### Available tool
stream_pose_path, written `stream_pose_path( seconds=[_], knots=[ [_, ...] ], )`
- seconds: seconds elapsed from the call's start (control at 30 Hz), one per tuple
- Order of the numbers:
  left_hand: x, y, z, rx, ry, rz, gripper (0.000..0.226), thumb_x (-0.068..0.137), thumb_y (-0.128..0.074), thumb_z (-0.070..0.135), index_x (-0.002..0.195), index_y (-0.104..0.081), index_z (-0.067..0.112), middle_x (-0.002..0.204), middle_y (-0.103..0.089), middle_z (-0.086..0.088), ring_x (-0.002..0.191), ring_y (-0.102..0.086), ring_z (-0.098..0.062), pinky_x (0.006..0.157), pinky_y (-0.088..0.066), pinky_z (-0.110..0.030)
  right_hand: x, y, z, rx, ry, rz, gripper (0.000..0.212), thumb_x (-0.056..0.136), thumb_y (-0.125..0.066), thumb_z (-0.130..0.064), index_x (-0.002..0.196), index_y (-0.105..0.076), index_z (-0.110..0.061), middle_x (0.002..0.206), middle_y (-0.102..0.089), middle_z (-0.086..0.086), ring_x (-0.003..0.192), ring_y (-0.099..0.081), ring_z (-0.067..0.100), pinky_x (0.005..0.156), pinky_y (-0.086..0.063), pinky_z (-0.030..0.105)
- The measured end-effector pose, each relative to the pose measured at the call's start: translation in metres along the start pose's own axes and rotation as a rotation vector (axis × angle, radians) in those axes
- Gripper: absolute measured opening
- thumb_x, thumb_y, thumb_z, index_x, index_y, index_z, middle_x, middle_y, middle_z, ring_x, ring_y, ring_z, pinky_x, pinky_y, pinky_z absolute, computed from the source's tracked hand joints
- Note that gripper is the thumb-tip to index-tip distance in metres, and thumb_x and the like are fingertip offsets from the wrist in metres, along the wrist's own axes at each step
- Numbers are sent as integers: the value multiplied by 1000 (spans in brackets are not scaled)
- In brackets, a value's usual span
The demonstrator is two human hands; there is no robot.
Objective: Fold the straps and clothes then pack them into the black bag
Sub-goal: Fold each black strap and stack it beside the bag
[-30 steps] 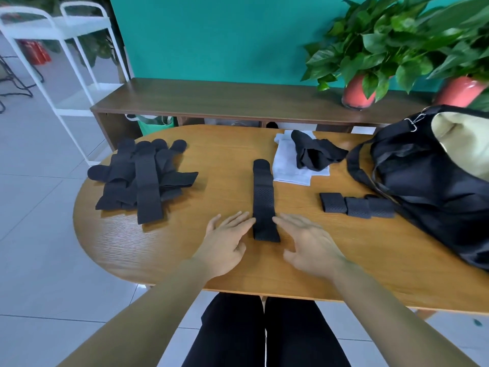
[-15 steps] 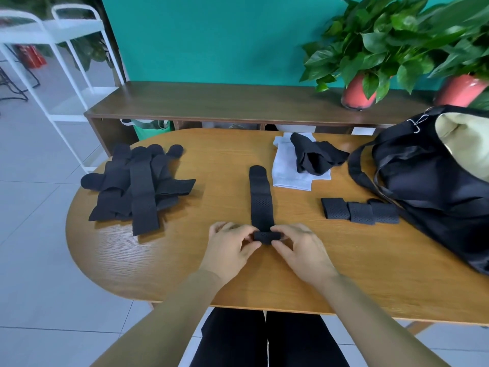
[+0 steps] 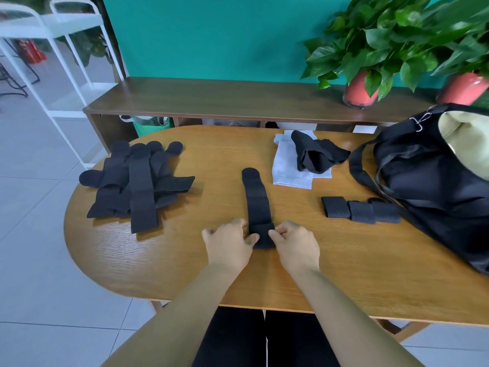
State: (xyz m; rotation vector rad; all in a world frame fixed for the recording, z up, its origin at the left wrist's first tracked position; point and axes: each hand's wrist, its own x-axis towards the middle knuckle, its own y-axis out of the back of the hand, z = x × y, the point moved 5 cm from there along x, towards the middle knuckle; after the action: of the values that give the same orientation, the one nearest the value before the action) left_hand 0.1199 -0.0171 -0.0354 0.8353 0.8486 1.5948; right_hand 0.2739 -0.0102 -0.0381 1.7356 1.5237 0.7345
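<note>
A long black perforated strap [image 3: 256, 200] lies lengthwise at the middle of the wooden table [image 3: 164, 260]. Its near end is folded over onto itself. My left hand [image 3: 229, 245] pinches that fold from the left and my right hand [image 3: 295, 246] pinches it from the right. A pile of several unfolded black straps [image 3: 135, 181] lies at the left. Three folded straps [image 3: 361, 210] sit in a row at the right, beside the open black bag [image 3: 434, 181]. A crumpled black garment [image 3: 316, 154] rests on a folded white cloth [image 3: 291, 168] at the back.
A low wooden bench [image 3: 225, 99] stands behind the table with two potted plants [image 3: 360, 88] on it. A white metal rack [image 3: 53, 62] stands on the tiled floor at the left. My dark-clothed legs show under the table's near edge.
My hands went from lying flat beside the strap's near end to pinching it. They have folded that end forward over the strap, so its flat part looks shorter.
</note>
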Motion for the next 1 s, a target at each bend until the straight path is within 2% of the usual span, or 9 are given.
stream_pose_path(
  seconds=[0.2, 0.33, 0.43, 0.57, 0.67, 0.73, 0.83, 0.93, 1.0],
  knots=[
    [4, 4, 6, 105, -15, -5, 31, 92, -54, 46, 117, -50, 28, 79, -65, 9, 85, -61, -12, 86, -21, -32, 3, 0, -5, -164, -13, -31, 21, 95, -53, -39, 96, -65, -22, 87, -67, -3, 81, -60, 16, 66, -46, 26],
    [3, 4, 9, 236, -54, -32, 26, 93, -50, 46, 111, -46, 28, 74, -59, 10, 78, -52, -13, 80, -21, -33, 4, 0, -10, -247, -2, -63, 23, 96, -50, -41, 95, -60, -20, 85, -65, -2, 79, -57, 17, 64, -42, 27],
    [1, 3, 10, 215, -160, -3, 21, 94, -51, 39, 112, -51, 31, 94, -58, 11, 99, -49, -14, 81, -23, -32, 5, 0, -12, -265, -4, -81, 24, 96, -48, -43, 95, -57, -20, 85, -64, -2, 79, -57, 18, 63, -41, 27],
    [-5, -3, 10, 183, -467, -14, 32, 94, -51, 16, 123, -62, 24, 125, -57, 9, 114, -47, -17, 86, -30, -29, 6, -1, -13, -279, 0, -92, 24, 96, -48, -43, 96, -56, -21, 84, -61, -2, 78, -55, 18, 63, -40, 28],
    [-9, -6, 3, 178, -543, -89, 37, 95, -46, 18, 131, -58, 17, 138, -53, 5, 124, -46, -19, 91, -36, -32, 4, 0, -12, -273, 22, -72, 24, 95, -49, -43, 96, -57, -20, 86, -64, -2, 79, -57, 18, 64, -41, 27],
    [-11, -8, -1, 182, -552, -156, 46, 95, -43, 31, 138, -49, 16, 146, -44, 5, 132, -38, -17, 100, -35, -33, 0, 1, -10, -239, 93, -9, 21, 95, -50, -40, 99, -59, -21, 90, -65, -4, 85, -57, 16, 65, -41, 26],
    [-12, -8, -6, 174, -547, -229, 54, 94, -48, 42, 144, -42, 20, 151, -35, 10, 137, -28, -12, 110, -26, -31, -12, 4, -9, -176, 377, 133, 22, 89, -58, -31, 108, -64, -22, 104, -63, -8, 101, -54, 11, 76, -46, 24],
    [-14, -5, -8, 119, -575, -215, 51, 94, -52, 41, 141, -47, 21, 148, -41, 10, 134, -32, -10, 109, -25, -29, -24, 4, -8, -243, 624, 73, 37, 80, -59, -34, 112, -68, -19, 112, -65, -8, 109, -55, 12, 87, -44, 27],
    [-16, -5, -12, 86, -583, -200, 48, 94, -52, 41, 138, -50, 22, 145, -44, 11, 131, -36, -10, 108, -25, -27, -30, 4, -8, -300, 687, 12, 42, 77, -54, -38, 110, -70, -17, 113, -67, -6, 109, -59, 14, 88, -50, 30]
  ],
)
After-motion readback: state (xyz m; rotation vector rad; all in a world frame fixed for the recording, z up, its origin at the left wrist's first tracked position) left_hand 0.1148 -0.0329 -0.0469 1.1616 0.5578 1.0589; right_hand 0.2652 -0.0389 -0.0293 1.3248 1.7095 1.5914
